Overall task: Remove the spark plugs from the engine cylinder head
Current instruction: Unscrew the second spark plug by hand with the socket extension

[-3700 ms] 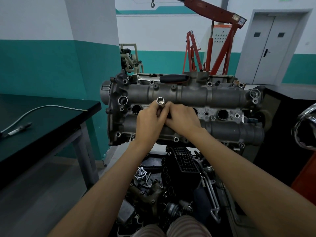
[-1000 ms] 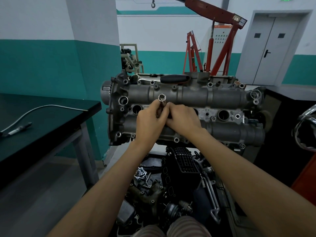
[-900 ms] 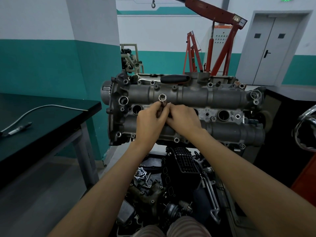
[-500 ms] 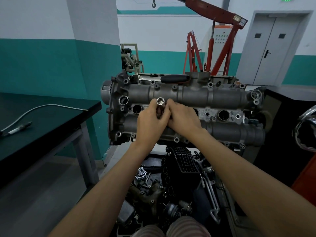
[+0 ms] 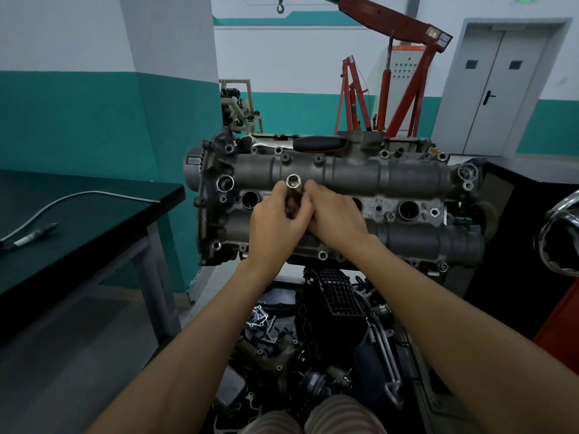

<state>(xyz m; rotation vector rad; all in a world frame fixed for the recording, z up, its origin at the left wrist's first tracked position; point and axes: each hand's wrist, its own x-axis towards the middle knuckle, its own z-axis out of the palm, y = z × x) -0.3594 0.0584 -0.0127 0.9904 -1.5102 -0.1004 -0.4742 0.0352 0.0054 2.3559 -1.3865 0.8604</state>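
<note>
Both your left hand [image 5: 273, 225] and right hand [image 5: 332, 219] grip the spark plug socket [image 5: 294, 187], standing in the second plug well from the cylinder head's [image 5: 391, 177] left end. Step: unscrewing by hand. Next, probably lift straight out; plug itself hidden.

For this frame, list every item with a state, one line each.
Socket: upright, gripped by both hands, open end up.
Left hand: curled around socket.
Right hand: curled around socket.
Left plug hole: open.
Right plug hole: open.
Ratchet: lying unused on engine.
Doors: closed.
</note>
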